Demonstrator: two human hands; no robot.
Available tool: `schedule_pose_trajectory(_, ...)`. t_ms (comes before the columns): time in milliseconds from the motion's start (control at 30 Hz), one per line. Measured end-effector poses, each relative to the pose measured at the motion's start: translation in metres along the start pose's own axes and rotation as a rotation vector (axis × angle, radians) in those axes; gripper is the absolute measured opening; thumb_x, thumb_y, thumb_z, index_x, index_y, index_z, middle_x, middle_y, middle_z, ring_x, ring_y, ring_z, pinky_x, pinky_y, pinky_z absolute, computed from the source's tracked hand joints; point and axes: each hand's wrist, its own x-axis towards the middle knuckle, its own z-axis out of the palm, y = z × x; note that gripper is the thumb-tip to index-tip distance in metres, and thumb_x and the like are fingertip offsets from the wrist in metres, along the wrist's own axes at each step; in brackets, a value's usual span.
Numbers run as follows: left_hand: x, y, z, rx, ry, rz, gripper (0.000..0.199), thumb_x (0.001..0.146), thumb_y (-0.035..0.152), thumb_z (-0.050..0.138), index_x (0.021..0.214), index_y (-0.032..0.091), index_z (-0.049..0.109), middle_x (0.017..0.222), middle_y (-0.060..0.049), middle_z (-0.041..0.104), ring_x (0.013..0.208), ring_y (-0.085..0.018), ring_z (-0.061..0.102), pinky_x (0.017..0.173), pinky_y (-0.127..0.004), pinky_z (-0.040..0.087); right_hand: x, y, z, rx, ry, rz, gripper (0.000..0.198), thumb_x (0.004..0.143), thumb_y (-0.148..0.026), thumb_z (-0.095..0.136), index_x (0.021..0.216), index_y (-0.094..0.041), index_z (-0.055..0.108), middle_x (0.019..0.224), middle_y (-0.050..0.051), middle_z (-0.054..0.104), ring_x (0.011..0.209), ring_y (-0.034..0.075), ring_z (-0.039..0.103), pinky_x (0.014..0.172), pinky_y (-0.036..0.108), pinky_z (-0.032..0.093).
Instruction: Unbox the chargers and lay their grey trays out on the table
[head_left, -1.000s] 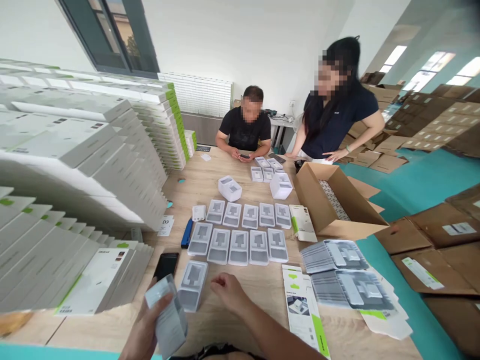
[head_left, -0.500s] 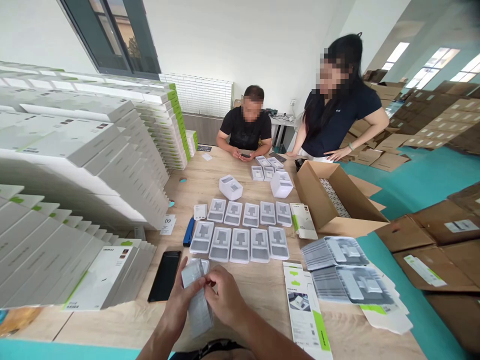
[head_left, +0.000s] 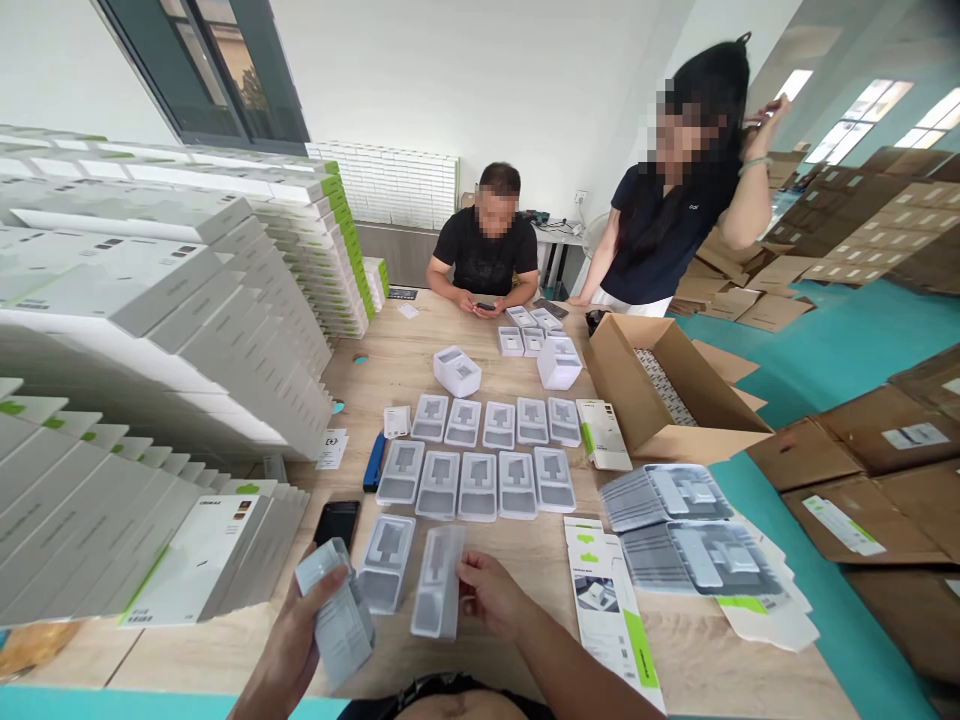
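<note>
My left hand (head_left: 296,620) grips a stack of nested translucent plastic trays (head_left: 341,625), tilted, above the table's near side. Pinched at its right edge by my right hand (head_left: 491,595) is a single plastic tray insert (head_left: 433,600), slightly blurred; whether it touches the table I cannot tell. Just left of it lies another tray insert (head_left: 386,568), recesses up. Beyond these, white tray inserts (head_left: 478,488) lie in two rows. A black phone (head_left: 337,522) is partly covered by my left hand.
Stacked white boxes (head_left: 187,560) line the left side. A blue tool (head_left: 374,462) lies beside the rows. To the right are a flat printed box (head_left: 611,610), stacked filled trays (head_left: 712,560) and an open carton (head_left: 667,390). A seated person (head_left: 486,250) and a standing person (head_left: 660,240) are opposite.
My hands have moved apart, the left keeping the tray stack, the right holding one tray away from it. The tray beside it is now uncovered. The standing person has raised an arm to their head.
</note>
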Motion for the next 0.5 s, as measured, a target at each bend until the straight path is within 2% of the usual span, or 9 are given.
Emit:
schedule_pose_trajectory(67, -0.001, -0.002, 0.002, -0.015, 0.014, -0.015, 0.094, 0.056, 0.034, 0.089, 0.139, 0.030, 0.044, 0.087, 0.001, 0.070, 0.075, -0.021, 0.068, 0.067, -0.028, 0.054, 0.007, 0.011, -0.004, -0.049, 0.025, 0.025, 0.032, 0.070, -0.050, 0.058, 0.067, -0.019, 0.052, 0.058, -0.001, 0.053, 0.052, 0.014, 0.051, 0.047, 0.023, 0.037)
schedule_pose_trajectory(133, -0.003, -0.007, 0.008, -0.028, 0.009, -0.030, 0.099, 0.058, 0.033, 0.089, 0.143, 0.031, 0.038, 0.097, -0.001, 0.070, 0.084, -0.022, 0.069, 0.072, -0.030, 0.054, 0.009, 0.011, -0.007, -0.125, 0.072, -0.011, 0.027, 0.070, -0.044, 0.061, 0.065, -0.018, 0.055, 0.058, 0.001, 0.055, 0.057, 0.016, 0.055, 0.053, 0.027, 0.042)
schedule_pose_trajectory(267, -0.007, -0.017, 0.029, -0.020, -0.060, -0.005, 0.102, 0.062, 0.031, 0.088, 0.147, 0.031, 0.032, 0.106, -0.002, 0.070, 0.093, -0.022, 0.068, 0.082, -0.030, 0.052, 0.001, -0.016, -0.004, -0.284, 0.146, -0.175, 0.015, 0.073, -0.032, 0.063, 0.074, -0.017, 0.064, 0.074, 0.004, 0.065, 0.075, 0.020, 0.061, 0.070, 0.030, 0.046)
schedule_pose_trajectory(367, -0.008, -0.022, 0.043, -0.040, -0.124, 0.012, 0.099, 0.064, 0.030, 0.087, 0.147, 0.031, 0.033, 0.112, -0.003, 0.070, 0.096, -0.022, 0.067, 0.086, -0.031, 0.051, -0.011, -0.042, 0.010, -0.380, 0.108, -0.261, 0.020, 0.081, -0.033, 0.057, 0.085, -0.016, 0.068, 0.080, 0.004, 0.069, 0.076, 0.018, 0.063, 0.071, 0.028, 0.047)
schedule_pose_trajectory(467, -0.003, -0.024, 0.047, -0.068, -0.138, 0.018, 0.096, 0.064, 0.028, 0.087, 0.145, 0.033, 0.035, 0.112, -0.002, 0.070, 0.092, -0.020, 0.068, 0.084, -0.029, 0.052, -0.014, -0.056, 0.023, -0.501, 0.158, -0.309, 0.024, 0.083, -0.029, 0.056, 0.101, -0.017, 0.067, 0.102, 0.006, 0.070, 0.088, 0.017, 0.064, 0.078, 0.025, 0.047)
schedule_pose_trajectory(500, 0.000, -0.024, 0.045, -0.082, -0.125, 0.016, 0.095, 0.064, 0.027, 0.087, 0.144, 0.034, 0.037, 0.109, 0.000, 0.071, 0.090, -0.019, 0.069, 0.082, -0.028, 0.053, -0.012, -0.057, 0.026, -0.552, 0.177, -0.299, 0.023, 0.083, -0.026, 0.056, 0.101, -0.017, 0.067, 0.103, 0.007, 0.070, 0.089, 0.017, 0.064, 0.079, 0.025, 0.047)
